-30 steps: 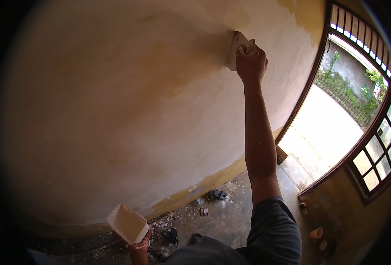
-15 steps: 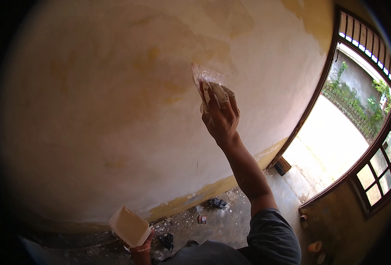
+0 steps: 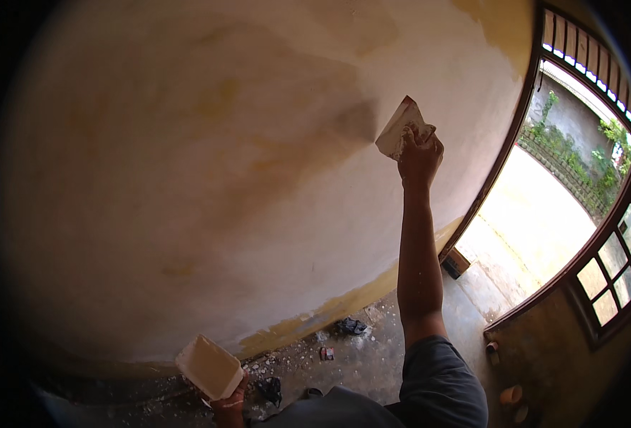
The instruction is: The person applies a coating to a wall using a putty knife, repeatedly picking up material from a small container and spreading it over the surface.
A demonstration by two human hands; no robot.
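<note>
My right hand (image 3: 421,158), smeared with pale paste, is stretched up and closed around a flat, putty-covered scraper (image 3: 399,130). One edge of the scraper meets the wall (image 3: 301,214), or comes very near it. Whitish filler covers most of that wall, with yellow patches showing through. Low at the left, my left hand (image 3: 231,405) grips a shallow rectangular tray (image 3: 210,367) by its near corner. The inside of the tray looks coated in cream-coloured paste. Its fingers are partly hidden beneath the tray.
An open doorway (image 3: 536,207) with a dark frame stands at the right, a paned window (image 3: 611,274) beside it. White crumbs, black plastic bags (image 3: 351,326) and a small red-and-white packet (image 3: 327,354) lie on the floor. A dark block (image 3: 456,264) sits by the door frame.
My right hand has swept the scraper to the right along the wall, and the scraper's face has turned. My left hand and the tray have stayed in place.
</note>
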